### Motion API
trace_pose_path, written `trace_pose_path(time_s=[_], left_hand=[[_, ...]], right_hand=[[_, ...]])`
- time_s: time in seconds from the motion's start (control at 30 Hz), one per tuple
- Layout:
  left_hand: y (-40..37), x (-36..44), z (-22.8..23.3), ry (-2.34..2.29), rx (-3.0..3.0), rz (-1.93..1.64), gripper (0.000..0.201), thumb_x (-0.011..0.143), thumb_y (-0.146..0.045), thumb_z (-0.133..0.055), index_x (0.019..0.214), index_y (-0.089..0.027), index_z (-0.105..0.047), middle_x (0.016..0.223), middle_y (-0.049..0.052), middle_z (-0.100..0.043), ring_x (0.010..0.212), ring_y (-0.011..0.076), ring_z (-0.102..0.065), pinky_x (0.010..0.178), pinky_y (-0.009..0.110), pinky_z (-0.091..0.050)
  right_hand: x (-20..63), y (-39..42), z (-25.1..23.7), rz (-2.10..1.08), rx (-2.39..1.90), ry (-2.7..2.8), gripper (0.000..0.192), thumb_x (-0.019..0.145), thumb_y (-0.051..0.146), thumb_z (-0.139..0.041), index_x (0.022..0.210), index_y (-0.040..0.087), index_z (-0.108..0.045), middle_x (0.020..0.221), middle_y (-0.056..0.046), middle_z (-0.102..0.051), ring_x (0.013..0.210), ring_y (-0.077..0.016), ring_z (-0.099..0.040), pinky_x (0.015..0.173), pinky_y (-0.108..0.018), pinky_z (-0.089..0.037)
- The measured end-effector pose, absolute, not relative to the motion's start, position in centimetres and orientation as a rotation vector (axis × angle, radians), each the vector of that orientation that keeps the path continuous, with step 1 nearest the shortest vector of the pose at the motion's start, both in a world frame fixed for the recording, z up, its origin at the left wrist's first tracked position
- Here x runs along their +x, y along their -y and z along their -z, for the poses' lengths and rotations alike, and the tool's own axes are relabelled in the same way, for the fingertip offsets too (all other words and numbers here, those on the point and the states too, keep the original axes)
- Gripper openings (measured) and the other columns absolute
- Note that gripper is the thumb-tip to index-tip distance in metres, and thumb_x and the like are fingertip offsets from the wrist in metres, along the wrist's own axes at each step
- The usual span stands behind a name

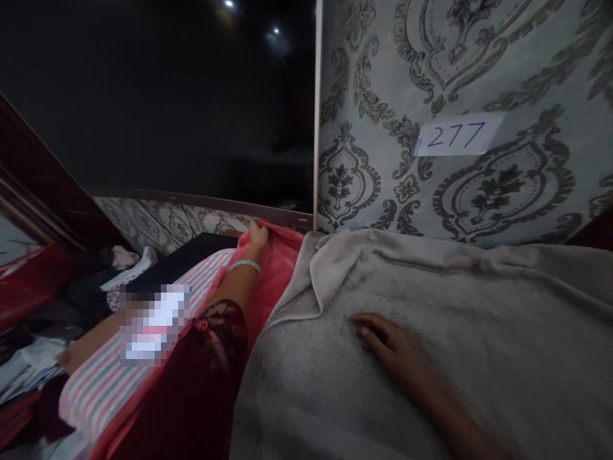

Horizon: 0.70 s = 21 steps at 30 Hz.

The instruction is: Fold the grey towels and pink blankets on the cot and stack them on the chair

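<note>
My left hand (259, 236) reaches far forward, its fingers closed on the edge of a red cloth (280, 271) near the foot of the wall. A wide grey plush blanket (454, 319) lies to the right of the red cloth, partly over it. Along its left far part, one corner of the blanket is folded back. Over the grey blanket is my right hand (383, 335), fingers slightly bent and holding nothing. Left of my left forearm lies a cloth with pink, white and grey stripes (103, 390).
A large dark screen (167, 108) stands behind, beside a patterned wall (364, 160) bearing a paper label (457, 135) marked 277. A flat black object (191, 255) sits beyond the striped cloth. Piled clothes (38, 358) fill the lower left. A blurred-out patch covers part of the stripes.
</note>
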<state>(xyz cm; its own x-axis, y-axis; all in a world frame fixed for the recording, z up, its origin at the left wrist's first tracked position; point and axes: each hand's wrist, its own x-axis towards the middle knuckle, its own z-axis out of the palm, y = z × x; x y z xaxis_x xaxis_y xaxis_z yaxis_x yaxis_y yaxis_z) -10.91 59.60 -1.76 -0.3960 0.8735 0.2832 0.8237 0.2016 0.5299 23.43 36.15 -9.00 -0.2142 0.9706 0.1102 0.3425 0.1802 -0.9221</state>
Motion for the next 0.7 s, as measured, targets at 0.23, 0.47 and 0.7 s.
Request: trace_pose_path(time_s=[0.23, 0.47, 0.7], left_hand=[[-60.4, -10.6, 4.2, -2.276, 1.753, -0.945, 0.07, 0.091, -0.015, -0.049, 0.157, -0.018, -0.025, 0.146, 0.012, -0.058, 0.126, 0.0179, -0.06, 0.104, 0.029, -0.048], [-58.7, -10.6, 4.0, -2.293, 1.836, -0.515, 0.066, 0.091, -0.025, -0.054, 0.155, -0.02, -0.038, 0.114, 0.011, -0.075, 0.097, 0.0246, -0.073, 0.087, 0.033, -0.055], [-53.0, -7.0, 4.5, -2.207, 2.048, -0.184, 0.06, 0.093, -0.053, -0.05, 0.144, -0.022, -0.054, 0.158, 0.015, -0.045, 0.147, 0.0389, -0.037, 0.119, 0.057, -0.03]], right_hand=[[23.4, -36.5, 9.5, -1.045, -1.23, 1.664, 0.04, 0.085, 0.048, -0.054, 0.104, 0.02, -0.075, 0.108, -0.01, -0.075, 0.083, -0.0242, -0.072, 0.069, -0.037, -0.063], [23.3, -36.6, 9.5, -1.054, -1.231, 1.644, 0.038, 0.084, 0.048, -0.055, 0.101, 0.021, -0.075, 0.103, -0.01, -0.075, 0.078, -0.0233, -0.072, 0.064, -0.035, -0.062], [23.9, -36.4, 9.3, -1.023, -1.259, 1.694, 0.039, 0.081, 0.05, -0.056, 0.099, 0.022, -0.076, 0.1, -0.008, -0.076, 0.071, -0.0212, -0.07, 0.067, -0.035, -0.061]])
